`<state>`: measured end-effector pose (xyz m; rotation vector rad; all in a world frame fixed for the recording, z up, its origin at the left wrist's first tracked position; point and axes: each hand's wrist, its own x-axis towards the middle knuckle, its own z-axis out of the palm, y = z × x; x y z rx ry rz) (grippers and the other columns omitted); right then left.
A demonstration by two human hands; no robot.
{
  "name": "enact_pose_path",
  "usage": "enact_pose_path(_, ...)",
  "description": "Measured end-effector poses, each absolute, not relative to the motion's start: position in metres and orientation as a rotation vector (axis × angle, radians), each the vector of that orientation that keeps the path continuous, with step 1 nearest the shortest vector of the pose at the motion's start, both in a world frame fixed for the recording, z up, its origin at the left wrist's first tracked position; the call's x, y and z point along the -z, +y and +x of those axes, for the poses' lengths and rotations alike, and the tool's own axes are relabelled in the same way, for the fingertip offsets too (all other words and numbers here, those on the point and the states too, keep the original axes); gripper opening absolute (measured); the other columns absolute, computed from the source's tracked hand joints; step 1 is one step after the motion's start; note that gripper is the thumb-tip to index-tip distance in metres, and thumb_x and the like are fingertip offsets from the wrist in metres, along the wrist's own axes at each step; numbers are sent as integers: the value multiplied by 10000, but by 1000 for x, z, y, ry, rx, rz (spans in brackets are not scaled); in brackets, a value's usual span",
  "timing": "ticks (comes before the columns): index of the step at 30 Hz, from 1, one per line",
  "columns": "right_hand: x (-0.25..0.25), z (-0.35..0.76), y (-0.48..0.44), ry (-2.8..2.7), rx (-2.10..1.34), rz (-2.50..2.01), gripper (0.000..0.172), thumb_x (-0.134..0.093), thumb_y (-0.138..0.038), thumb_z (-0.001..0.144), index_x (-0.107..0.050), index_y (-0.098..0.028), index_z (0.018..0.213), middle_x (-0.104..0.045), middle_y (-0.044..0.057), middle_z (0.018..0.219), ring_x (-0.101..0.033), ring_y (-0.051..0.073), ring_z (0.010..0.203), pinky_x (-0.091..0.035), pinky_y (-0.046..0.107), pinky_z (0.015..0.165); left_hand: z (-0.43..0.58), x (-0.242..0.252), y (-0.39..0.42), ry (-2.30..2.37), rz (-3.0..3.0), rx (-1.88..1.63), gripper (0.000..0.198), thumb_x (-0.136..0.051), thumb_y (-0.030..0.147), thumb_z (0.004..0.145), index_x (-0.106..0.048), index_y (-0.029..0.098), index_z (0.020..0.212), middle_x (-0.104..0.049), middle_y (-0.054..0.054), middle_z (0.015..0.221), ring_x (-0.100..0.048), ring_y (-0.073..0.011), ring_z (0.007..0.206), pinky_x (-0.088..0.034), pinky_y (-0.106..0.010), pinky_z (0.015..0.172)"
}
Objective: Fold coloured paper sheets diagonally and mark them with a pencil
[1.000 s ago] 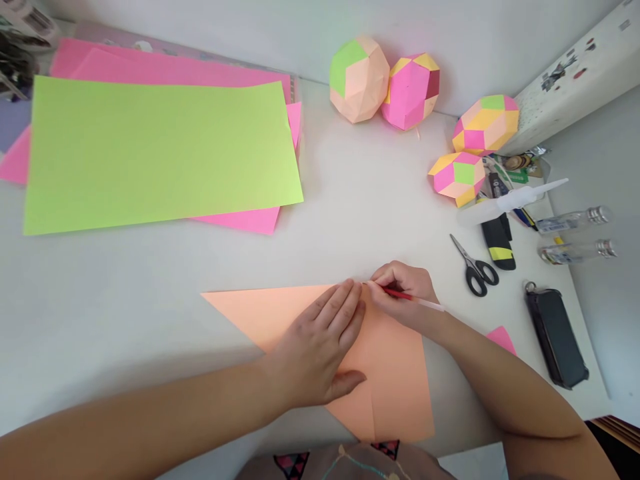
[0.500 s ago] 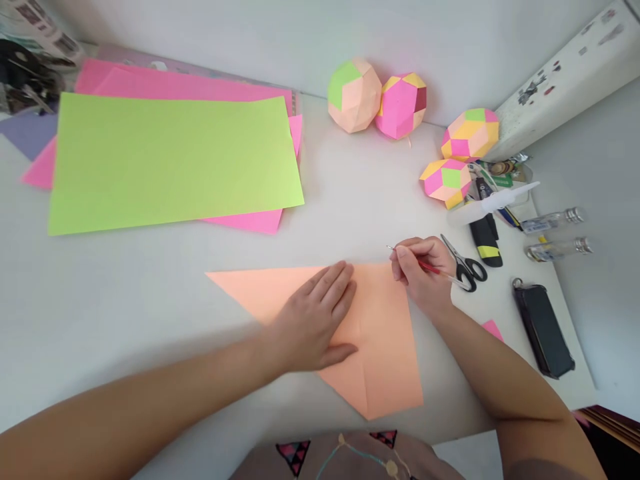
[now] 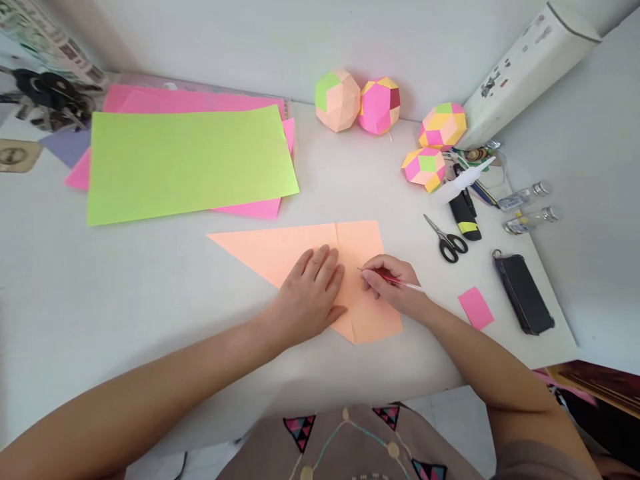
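Left hand [image 3: 313, 293] lies flat, palm down, fingers extended together, pressing the folded orange paper [image 3: 280, 248] onto the tabletop [image 3: 150, 300] near the middle of its front edge and gripping nothing. Right hand [image 3: 393, 287] is curled closed around a red pen [image 3: 395, 281], tip touching the paper just beside the left fingertips. Scissors [image 3: 447, 239] lie apart, toward the right edge.
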<state>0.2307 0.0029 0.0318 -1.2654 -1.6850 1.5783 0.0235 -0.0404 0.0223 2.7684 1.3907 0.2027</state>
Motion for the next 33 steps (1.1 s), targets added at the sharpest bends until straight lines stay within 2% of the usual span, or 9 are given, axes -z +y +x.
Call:
enact_pose_path(3, -31, 231, 5, -1668, -1598, -1242, 205, -616, -370, 846, -596, -165, 845, -623, -5, 680, -566, 84, 550, -488, 210, 494, 29, -17, -51, 1439, 2701, -155, 790, -502, 571, 851, -436, -58, 1326, -316, -330, 1441, -265, -470, 1353, -226, -575, 1092)
enact_pose_path(6, -33, 232, 4, -1662, -1599, -1230, 209, -623, -371, 831, -602, -163, 834, -626, 8, 698, -586, 98, 591, -506, 224, 516, 31, -14, -54, 1443, 2636, -154, 953, -504, 682, 786, -376, -66, 1362, -246, -325, 1476, -170, -463, 1390, -150, -578, 1115)
enact_pose_path(11, -44, 239, -12, -1691, -1582, -1221, 134, -594, -295, 820, -568, -170, 779, -607, -2, 663, -565, 95, 537, -461, 218, 461, 33, -12, -55, 1474, 2541, -110, 1132, -537, 766, 664, -294, -58, 1402, -181, -295, 1512, -64, -434, 1418, -74, -562, 1129)
enact_pose_path(15, -50, 248, -42, -1964, -1551, -1206, 71, -550, -182, 775, -524, -187, 708, -594, -22, 621, -524, 77, 494, -418, 203, 467, 35, -12, -55, 1484, 2515, -91, 1171, -521, 795, 631, -275, -42, 1413, -158, -286, 1521, -45, -418, 1424, -43, -553, 1129)
enact_pose_path(20, -44, 248, -69, -2291, -1327, -1062, 79, -506, -132, 719, -486, -208, 709, -591, -28, 625, -483, 79, 505, -371, 198, 481, 35, -14, -55, 1483, 2487, -56, 1192, -519, 801, 629, -263, -63, 1411, -124, -306, 1519, -30, -425, 1422, -14, -546, 1133)
enact_pose_path(26, -34, 244, -72, -2320, -1200, -998, 106, -499, -119, 717, -466, -220, 721, -599, -29, 639, -522, 93, 528, -384, 204, 503, 36, -14, -55, 1480, 2499, -63, 1194, -539, 788, 632, -251, -74, 1406, -117, -316, 1516, -33, -435, 1419, -19, -556, 1130)
enact_pose_path(33, -30, 245, -73, -2330, -1201, -1049, 102, -504, -115, 713, -472, -211, 718, -583, -40, 632, -503, 86, 528, -364, 197, 502, 36, -11, -56, 1492, 2530, -64, 1224, -501, 818, 621, -243, -87, 1402, -119, -330, 1509, -32, -445, 1414, 3, -557, 1126)
